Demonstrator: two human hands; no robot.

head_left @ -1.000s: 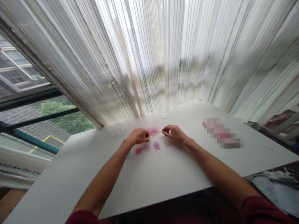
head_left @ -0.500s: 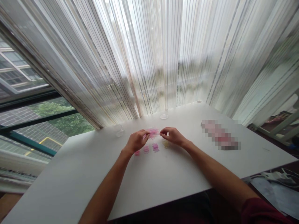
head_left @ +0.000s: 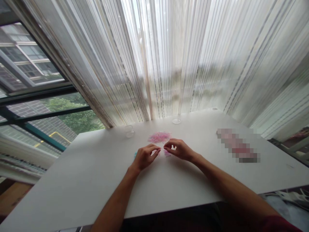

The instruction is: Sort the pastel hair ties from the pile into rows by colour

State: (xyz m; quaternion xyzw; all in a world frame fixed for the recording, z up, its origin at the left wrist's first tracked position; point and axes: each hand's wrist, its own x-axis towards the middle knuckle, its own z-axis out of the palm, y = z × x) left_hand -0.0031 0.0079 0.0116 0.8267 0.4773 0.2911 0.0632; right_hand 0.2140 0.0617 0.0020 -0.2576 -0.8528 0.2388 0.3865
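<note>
Over the white table [head_left: 96, 170], my left hand [head_left: 146, 156] is closed in a pinch, thumb against fingers. My right hand [head_left: 180, 149] pinches too, its fingertips close to the left ones. Whatever sits between either set of fingertips is too small to make out. Just beyond the hands lies a loose heap of small pink, thin pieces [head_left: 159, 137]. A small purple group of pieces [head_left: 167, 153] shows beside my right fingers. Some teal pieces [head_left: 135, 155] peek out left of my left hand, which hides other parts of the table.
Clear round containers [head_left: 130, 132] stand at the table's back left, and a clear shallow dish [head_left: 176, 120] is at the back. On the right lies a blurred-out pinkish object [head_left: 238, 146]. Striped sheer curtains [head_left: 164, 64] hang along the far edge, with an open window on the left.
Both hands have come nearer to me, away from the pink heap, and closer together. My left hand now covers small groups that showed before. The view has shifted slightly left.
</note>
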